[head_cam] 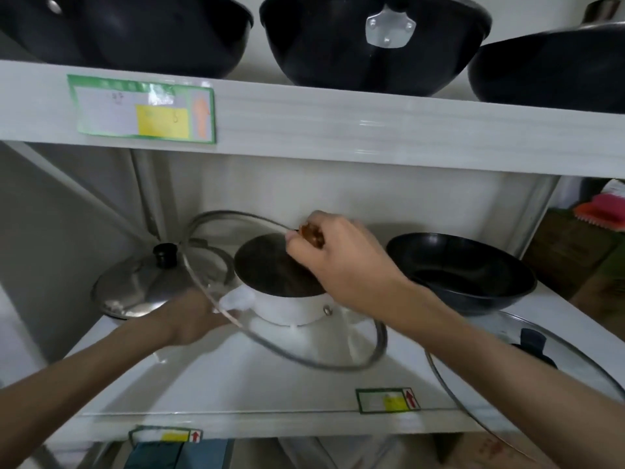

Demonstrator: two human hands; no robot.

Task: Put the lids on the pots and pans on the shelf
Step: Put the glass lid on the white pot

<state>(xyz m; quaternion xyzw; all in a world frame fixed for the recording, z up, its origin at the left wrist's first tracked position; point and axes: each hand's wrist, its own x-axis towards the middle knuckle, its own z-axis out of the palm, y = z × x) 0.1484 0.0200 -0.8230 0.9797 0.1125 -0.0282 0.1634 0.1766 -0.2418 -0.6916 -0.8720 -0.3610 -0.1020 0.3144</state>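
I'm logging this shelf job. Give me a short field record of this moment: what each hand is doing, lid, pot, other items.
right hand: holds glass lid by brown knob
glass lid: tilted over white pot, not seated
left hand: at white pot's side handle
white pot: middle shelf, uncovered
steel lid: left of pot
black pan: right, uncovered

Both bare arms reached forward, hands low and close together.
The right hand (341, 262) was pinched shut, knuckles up; the left hand (194, 316), partly blurred, stretched forward, its fingers hidden.
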